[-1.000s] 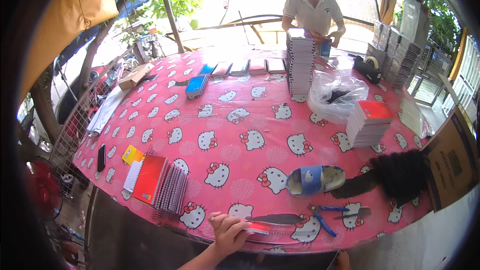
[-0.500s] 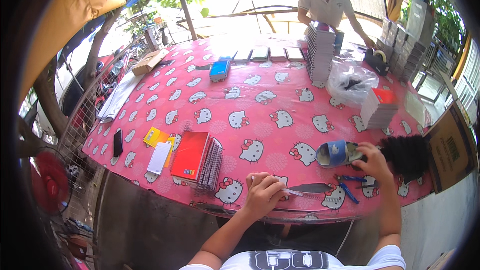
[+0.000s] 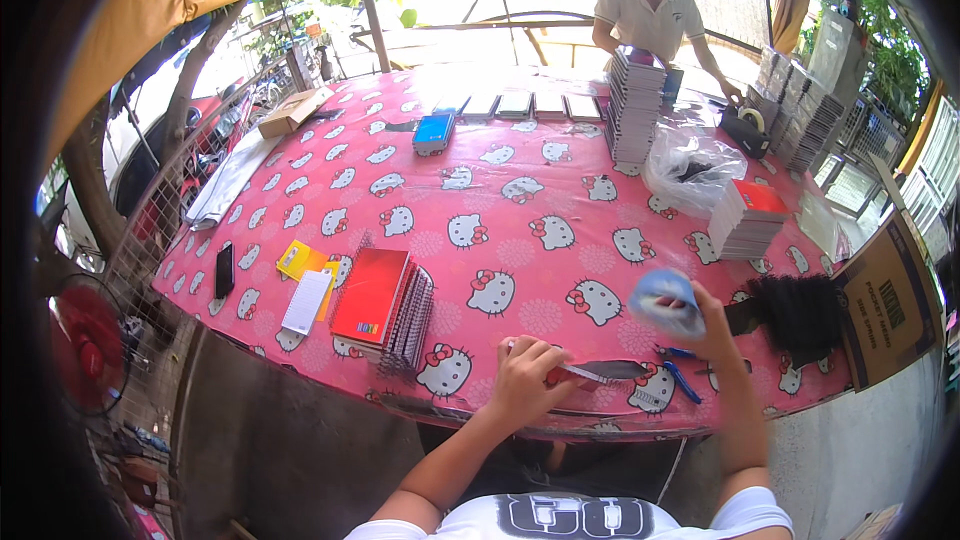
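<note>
My left hand [image 3: 527, 378] rests near the front edge of a pink cartoon-cat tablecloth [image 3: 500, 210], its fingers closed on the red handle of a knife [image 3: 600, 371] whose dark blade lies flat, pointing right. My right hand [image 3: 700, 320] is lifted above the table and grips a blurred blue and grey roll of tape [image 3: 665, 302]. Blue pens [image 3: 680, 378] lie on the cloth under that hand. A black bundle [image 3: 800, 312] sits just to the right of it.
A stack of spiral notebooks with a red cover [image 3: 385, 302] lies left of my left hand, beside yellow and white pads [image 3: 305, 285] and a black phone [image 3: 224, 269]. Farther back stand tall notebook stacks [image 3: 632, 110], a plastic bag [image 3: 692, 168], a red-topped stack [image 3: 748, 218]. A person [image 3: 650, 15] stands opposite.
My right hand has raised the tape roll off the table and up toward me. My left hand stays on the knife at the front edge. The view has shifted slightly.
</note>
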`<state>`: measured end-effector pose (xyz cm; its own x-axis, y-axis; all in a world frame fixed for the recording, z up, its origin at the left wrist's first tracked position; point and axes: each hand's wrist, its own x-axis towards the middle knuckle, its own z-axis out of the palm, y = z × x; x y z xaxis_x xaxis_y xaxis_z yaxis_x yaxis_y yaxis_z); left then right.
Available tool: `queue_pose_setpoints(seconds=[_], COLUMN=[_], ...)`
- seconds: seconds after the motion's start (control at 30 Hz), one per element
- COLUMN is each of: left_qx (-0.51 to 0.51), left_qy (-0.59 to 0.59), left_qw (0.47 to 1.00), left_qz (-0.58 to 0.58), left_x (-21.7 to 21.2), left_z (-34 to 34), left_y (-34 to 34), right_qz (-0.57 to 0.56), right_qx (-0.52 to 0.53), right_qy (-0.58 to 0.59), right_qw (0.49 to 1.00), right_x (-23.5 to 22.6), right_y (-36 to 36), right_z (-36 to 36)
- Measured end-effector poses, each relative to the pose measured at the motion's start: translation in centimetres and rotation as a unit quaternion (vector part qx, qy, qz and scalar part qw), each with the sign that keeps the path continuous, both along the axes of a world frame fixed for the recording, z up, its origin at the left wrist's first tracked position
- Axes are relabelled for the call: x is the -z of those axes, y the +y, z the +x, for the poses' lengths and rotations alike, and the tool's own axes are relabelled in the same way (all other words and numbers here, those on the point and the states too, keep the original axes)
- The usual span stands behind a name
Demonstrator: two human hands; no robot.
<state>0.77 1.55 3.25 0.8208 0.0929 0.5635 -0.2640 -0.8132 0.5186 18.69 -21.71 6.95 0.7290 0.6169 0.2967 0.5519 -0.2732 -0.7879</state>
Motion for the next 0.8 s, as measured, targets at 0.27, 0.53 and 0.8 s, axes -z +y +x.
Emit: queue_pose_setpoints(seconds=[0.27,0.53,0.8], left_qx=[0.011,0.027,0.017], left_qy=[0.023,0.019,-0.008], left_qw=[0.999,0.999,0.999], left_qz=[-0.02,-0.036,-0.039], left_x=[-0.5,-0.6,0.4], left_z=[-0.3,0.3,0.0], left_y=[-0.1,0.2,-0.2], right_qz=[0.227,-0.01,-0.053], right_qx=[-0.023,-0.147,-0.1], right_qy=[0.399,0.072,0.122], right_qw=[0.888,0.987,0.986], right_x=[-1.8,0.5,1.3], right_y=[1.2,0.9,0.4], right_z=[-4.2,-3.3,-2.8])
